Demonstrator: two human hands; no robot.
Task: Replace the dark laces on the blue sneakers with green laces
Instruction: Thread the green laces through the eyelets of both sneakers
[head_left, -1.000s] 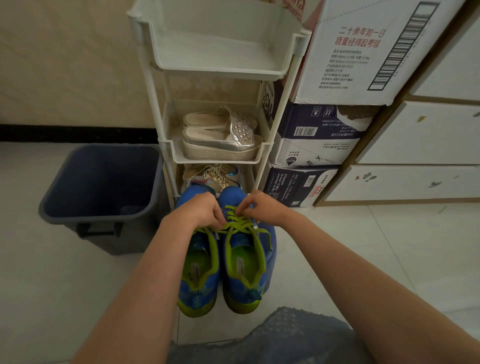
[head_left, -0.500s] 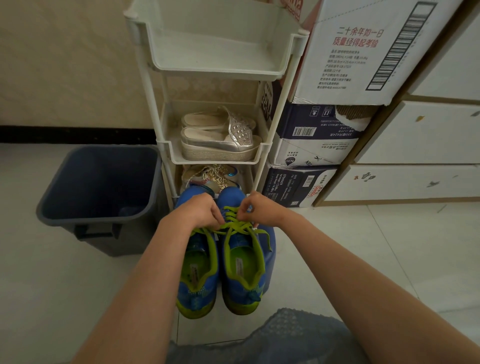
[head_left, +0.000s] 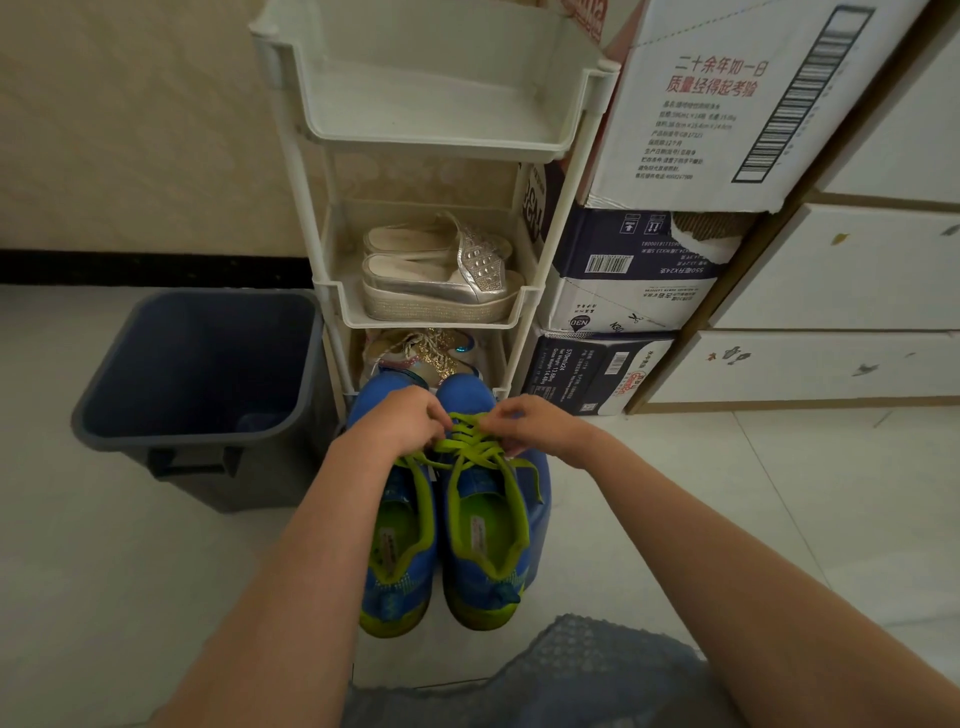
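Two blue sneakers with green collars and soles stand side by side on the floor, toes pointing away: the left sneaker (head_left: 397, 545) and the right sneaker (head_left: 488, 540). A green lace (head_left: 470, 447) runs through the right sneaker's eyelets, and its loose ends hang over both sides. My left hand (head_left: 402, 421) pinches the lace at the left of the eyelets. My right hand (head_left: 530, 423) pinches it at the right. The left hand covers the front of the left sneaker, so its lacing is hidden. No dark lace shows.
A white three-tier rack (head_left: 332, 291) stands just behind the sneakers and holds silver sandals (head_left: 441, 275) and a glittery shoe (head_left: 426, 356). A dark blue bin (head_left: 104, 415) sits at the left. Stacked cartons (head_left: 634, 291) and white drawers (head_left: 831, 364) are at the right.
Both hands stay on the green lace of the right sneaker, with the fingers shifting only slightly. The sneakers have not moved.
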